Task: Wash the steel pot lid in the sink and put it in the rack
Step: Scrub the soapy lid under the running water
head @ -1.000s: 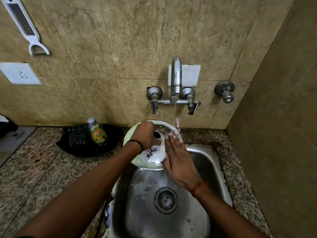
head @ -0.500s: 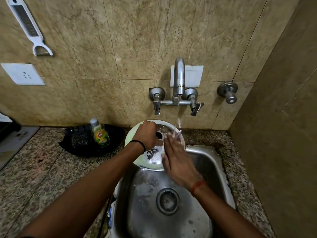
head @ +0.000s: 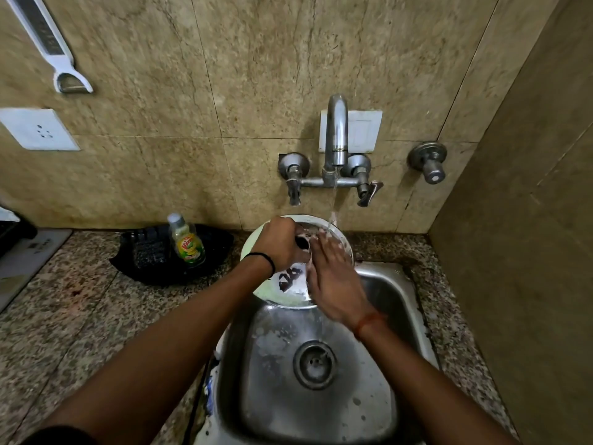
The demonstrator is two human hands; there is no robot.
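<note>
The round steel pot lid (head: 290,292) is held tilted over the back of the steel sink (head: 394,293), under the running tap (head: 336,136). Soap foam and dark reflections show on its face. My left hand (head: 282,244) grips the lid's black knob near its middle. My right hand (head: 330,274) lies flat on the lid's right side, fingers straight and wet, with the water stream landing just beyond the fingertips. No rack is in view.
A black tray (head: 150,261) holding a dish soap bottle (head: 187,240) sits on the granite counter (head: 80,316) left of the sink. A peeler (head: 51,43) hangs on the wall, a valve knob (head: 430,163) sticks out right of the tap, and a side wall (head: 529,252) closes the right.
My right hand has slid a little over the lid's face while the left keeps its grip on the knob. The lid stays under the stream.
</note>
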